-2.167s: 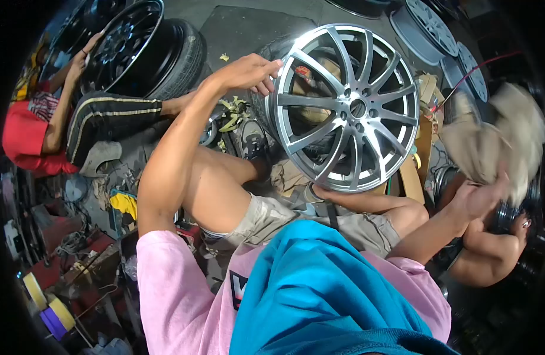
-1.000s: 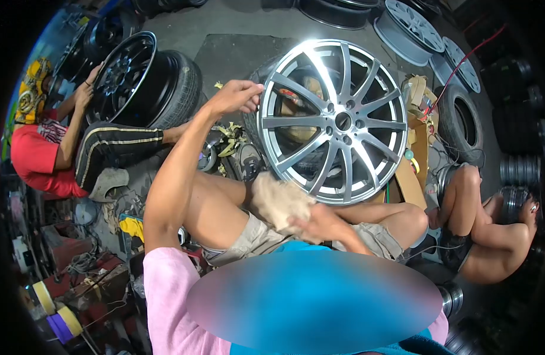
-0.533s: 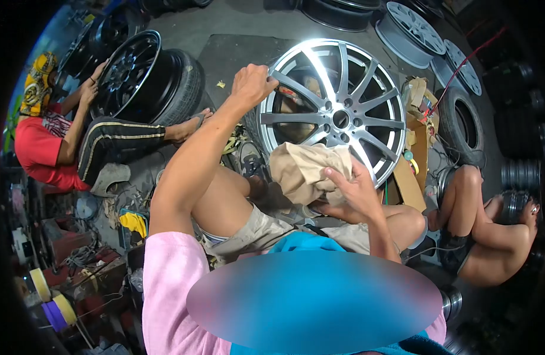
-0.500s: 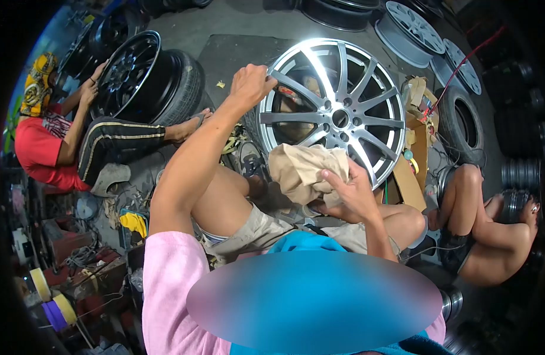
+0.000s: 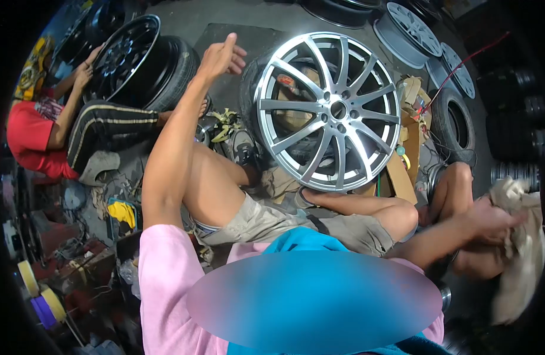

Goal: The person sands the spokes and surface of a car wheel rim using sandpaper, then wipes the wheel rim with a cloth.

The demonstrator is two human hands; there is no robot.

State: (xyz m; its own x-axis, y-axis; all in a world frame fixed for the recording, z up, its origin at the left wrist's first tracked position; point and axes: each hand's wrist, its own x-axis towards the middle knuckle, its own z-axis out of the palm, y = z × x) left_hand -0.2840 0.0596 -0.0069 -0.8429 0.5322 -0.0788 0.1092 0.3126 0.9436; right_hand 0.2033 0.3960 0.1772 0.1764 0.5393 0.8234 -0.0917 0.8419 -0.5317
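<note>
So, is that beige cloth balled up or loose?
Mostly loose: the right hand grips the beige cloth where it bunches, and a long, blurred end extends free of the fingers.

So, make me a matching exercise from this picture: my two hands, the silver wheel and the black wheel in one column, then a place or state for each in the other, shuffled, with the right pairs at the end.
Column one
1. Left hand
2. Right hand
3. Silver wheel
4. Black wheel

Column two
A. Just beyond your bent legs
B. Raised, with nothing visible in its grasp
C. In front of the person in red
D. Gripping a beige cloth

Right pairs: 1-B, 2-D, 3-A, 4-C
</note>
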